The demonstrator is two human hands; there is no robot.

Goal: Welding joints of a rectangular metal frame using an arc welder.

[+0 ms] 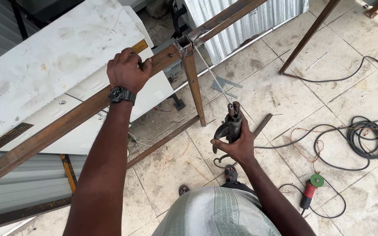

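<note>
Steelwork fills the view: one rusty square-tube frame [84, 109], its top rail gripped whole-fisted by the left hand [127, 70] near the corner joint, seemingly to steady it. Right hand [236, 144] closes around one electrode holder [230, 124], its rod [213, 74] slanting up towards that joint. One angle grinder [310, 192] lies on the tiled floor [285, 100] among cables.

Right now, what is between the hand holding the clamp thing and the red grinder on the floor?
In the head view, between the right hand and the red grinder lie bare floor tiles crossed by a black cable.
</note>
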